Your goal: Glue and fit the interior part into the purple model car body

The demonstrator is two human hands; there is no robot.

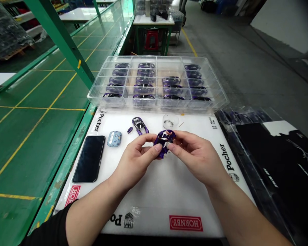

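Note:
A purple model car body (165, 136) with open window gaps is held up over the white work mat (154, 191). My left hand (140, 153) pinches its left edge between thumb and fingers. On the other side my right hand (197, 153) grips it, the thumb pressed on its surface. Just beyond my left fingers a second purple car body (140, 125) lies on the mat, and a small purple part (129, 130) rests beside it. Behind the held body sits a small clear round dish (170, 121) with tiny dark bits in it.
A clear compartment tray (157, 102) holding several purple car bodies spans the back of the mat. To the left lie a black phone (89, 159) and a blue patterned earphone case (114, 139). A black printed box or sheet (272, 157) is at the right. A green post (64, 44) rises at the left.

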